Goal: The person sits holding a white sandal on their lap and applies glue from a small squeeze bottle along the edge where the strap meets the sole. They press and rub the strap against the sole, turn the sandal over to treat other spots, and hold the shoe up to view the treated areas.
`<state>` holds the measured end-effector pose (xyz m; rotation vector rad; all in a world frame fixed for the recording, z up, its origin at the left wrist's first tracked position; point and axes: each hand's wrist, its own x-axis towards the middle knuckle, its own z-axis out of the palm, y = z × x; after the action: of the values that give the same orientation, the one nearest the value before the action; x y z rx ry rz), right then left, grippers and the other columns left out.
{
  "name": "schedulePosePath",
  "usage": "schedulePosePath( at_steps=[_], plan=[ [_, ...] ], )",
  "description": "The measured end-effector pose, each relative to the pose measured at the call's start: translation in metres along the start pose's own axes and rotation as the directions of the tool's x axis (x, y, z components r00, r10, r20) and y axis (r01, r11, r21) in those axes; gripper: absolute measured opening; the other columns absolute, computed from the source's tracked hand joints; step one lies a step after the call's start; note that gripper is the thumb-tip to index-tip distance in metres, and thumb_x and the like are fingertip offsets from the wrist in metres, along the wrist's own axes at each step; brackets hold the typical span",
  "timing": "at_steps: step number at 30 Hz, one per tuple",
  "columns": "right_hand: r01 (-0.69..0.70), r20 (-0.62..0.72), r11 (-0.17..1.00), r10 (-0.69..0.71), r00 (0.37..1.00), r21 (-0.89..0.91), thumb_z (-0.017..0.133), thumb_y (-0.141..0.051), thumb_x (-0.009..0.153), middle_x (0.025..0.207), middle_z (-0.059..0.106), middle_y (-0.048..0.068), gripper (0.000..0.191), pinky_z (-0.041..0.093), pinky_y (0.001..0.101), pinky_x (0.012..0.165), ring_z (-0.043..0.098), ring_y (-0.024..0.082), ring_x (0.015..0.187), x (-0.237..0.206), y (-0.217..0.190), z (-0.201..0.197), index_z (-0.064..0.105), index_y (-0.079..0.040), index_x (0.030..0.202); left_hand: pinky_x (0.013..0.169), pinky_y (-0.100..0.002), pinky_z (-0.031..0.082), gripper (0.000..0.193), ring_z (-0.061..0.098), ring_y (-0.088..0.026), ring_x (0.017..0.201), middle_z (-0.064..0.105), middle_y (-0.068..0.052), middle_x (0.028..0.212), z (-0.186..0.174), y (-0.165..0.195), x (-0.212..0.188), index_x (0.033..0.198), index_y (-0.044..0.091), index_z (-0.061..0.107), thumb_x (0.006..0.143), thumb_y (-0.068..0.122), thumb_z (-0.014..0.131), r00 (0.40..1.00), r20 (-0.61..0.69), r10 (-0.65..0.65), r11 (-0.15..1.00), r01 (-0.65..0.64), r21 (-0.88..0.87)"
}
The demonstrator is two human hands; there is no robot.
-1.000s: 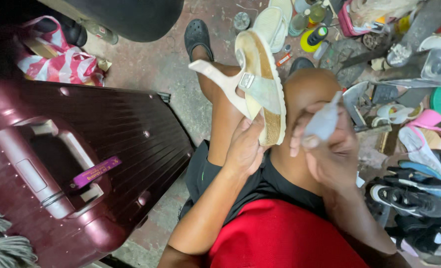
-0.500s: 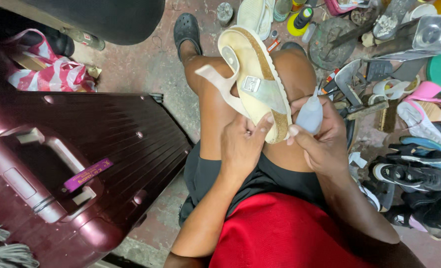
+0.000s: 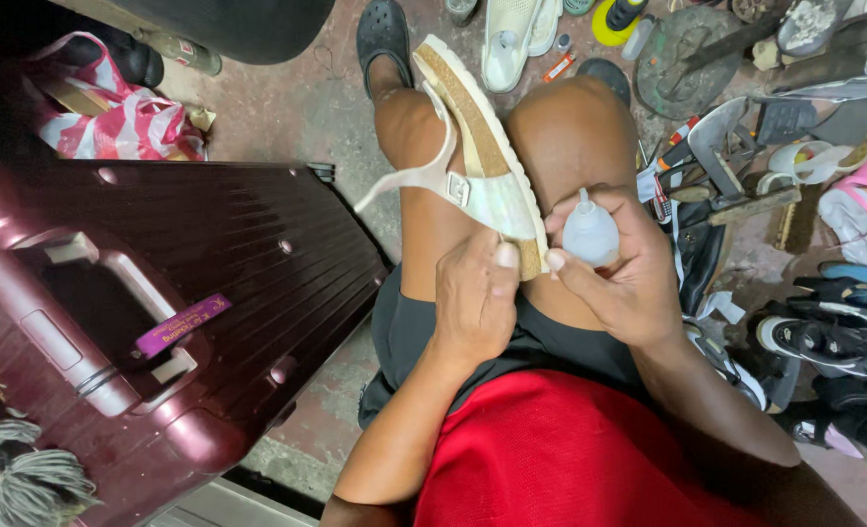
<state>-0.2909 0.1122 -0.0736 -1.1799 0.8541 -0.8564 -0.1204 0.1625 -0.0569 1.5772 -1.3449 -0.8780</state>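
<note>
A white strapped sandal (image 3: 477, 161) with a cork footbed and pale sole lies across my bare knees, toe pointing away. My left hand (image 3: 472, 298) grips its near end, thumb pressed on the white upper. My right hand (image 3: 614, 268) holds a small translucent squeeze bottle (image 3: 589, 229) upright, nozzle up, just right of the sandal's near end. I sit in black shorts and a red shirt, with a black clog (image 3: 383, 34) on my left foot.
A dark red hard suitcase (image 3: 150, 312) lies flat at my left. A pink and white bag (image 3: 126, 112) sits behind it. Shoes, sandals, tools and a metal shoe last (image 3: 716, 127) crowd the floor at right and ahead.
The right hand has turned the bottle from pointing down at the sandal's near end to upright and away from it. The left hand keeps its hold; the view has shifted closer.
</note>
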Motion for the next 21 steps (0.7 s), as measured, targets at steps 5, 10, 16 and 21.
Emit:
schedulePosePath(
  at_steps=[5,10,16,21],
  plan=[
    [-0.039,-0.047,0.998,0.036,0.998,-0.057,0.069,0.004,0.095,0.114,0.064,0.004,0.033,0.056,0.0231,0.079,0.063,0.007,0.094,0.005,0.000,-0.001,0.052,-0.001,0.123,0.074,-0.047,0.051,0.025,0.067,-0.039,0.079,0.066,-0.018,0.085,-0.002,0.001,0.009,0.113,0.004,0.061,0.110,0.023,0.045,0.998,0.049,0.042,0.999,-0.043,0.016],
    [-0.030,-0.028,0.990,0.026,0.999,-0.137,0.070,0.004,0.096,0.115,0.065,0.005,0.032,0.055,0.0226,0.080,0.063,0.007,0.094,0.010,-0.004,-0.006,0.053,0.000,0.123,0.077,-0.047,0.051,0.025,0.067,-0.040,0.083,0.067,-0.018,0.091,-0.002,-0.001,0.012,0.121,0.003,0.058,0.111,0.020,0.043,0.991,0.083,0.106,0.994,-0.106,-0.007],
    [-0.017,-0.005,0.992,0.017,1.000,-0.125,0.069,0.007,0.096,0.117,0.065,0.005,0.033,0.054,0.0228,0.084,0.063,0.007,0.096,0.012,-0.004,-0.007,0.052,0.000,0.124,0.079,-0.047,0.050,0.019,0.065,-0.040,0.086,0.064,-0.017,0.091,0.001,-0.008,0.009,0.120,0.003,0.057,0.112,0.017,0.046,0.991,0.091,0.099,0.995,-0.099,-0.010],
    [-0.022,0.023,0.996,0.024,0.999,-0.090,0.067,0.007,0.095,0.120,0.063,0.008,0.040,0.054,0.0254,0.088,0.063,0.009,0.101,0.008,0.001,-0.012,0.049,0.000,0.129,0.076,-0.045,0.050,0.021,0.064,-0.039,0.081,0.063,-0.017,0.086,-0.001,-0.009,0.005,0.120,0.002,0.057,0.111,0.018,0.046,0.994,0.105,0.037,0.997,-0.030,-0.066]
  ],
)
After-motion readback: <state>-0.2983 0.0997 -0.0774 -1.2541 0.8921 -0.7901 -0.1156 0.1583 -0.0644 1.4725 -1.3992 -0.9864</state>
